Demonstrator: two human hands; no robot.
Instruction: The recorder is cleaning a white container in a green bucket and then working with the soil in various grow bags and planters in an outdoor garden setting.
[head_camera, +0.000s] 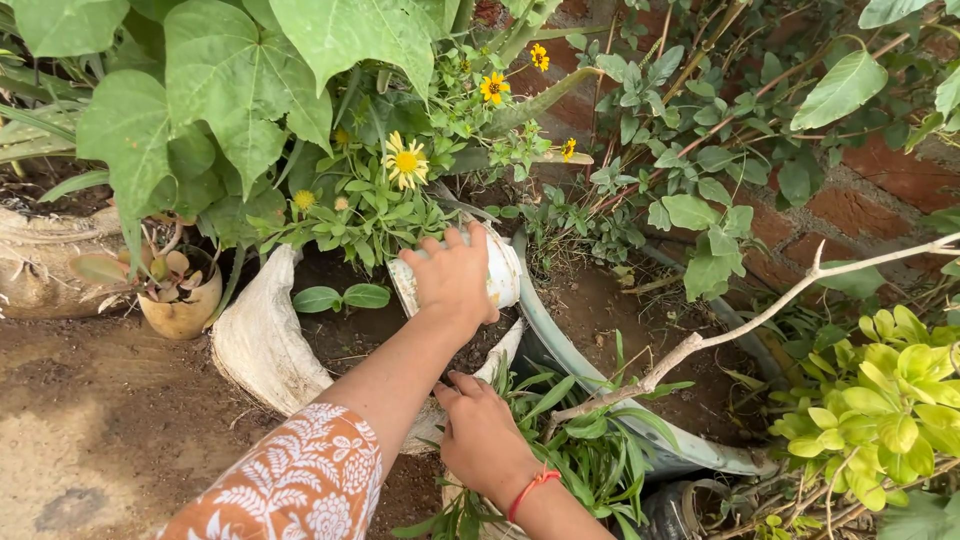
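Note:
My left hand (455, 278), on an arm in an orange and white patterned sleeve, grips a small white cup (497, 272) from above. The cup is tilted over the dark soil of a white sack planter (262, 345) with yellow daisy-like flowers (405, 162). My right hand (482, 432), with a red thread at the wrist, is lower down and curled on the near rim of that sack planter. It sits among thin grass-like leaves (585, 445).
A grey curved tub (560, 345) with soil lies to the right, crossed by a bare pale branch (760, 318). A small clay pot with a succulent (180, 295) stands at the left. A yellow-green succulent (895, 395) and a brick wall (870, 200) are at the right, with bare earth at the lower left.

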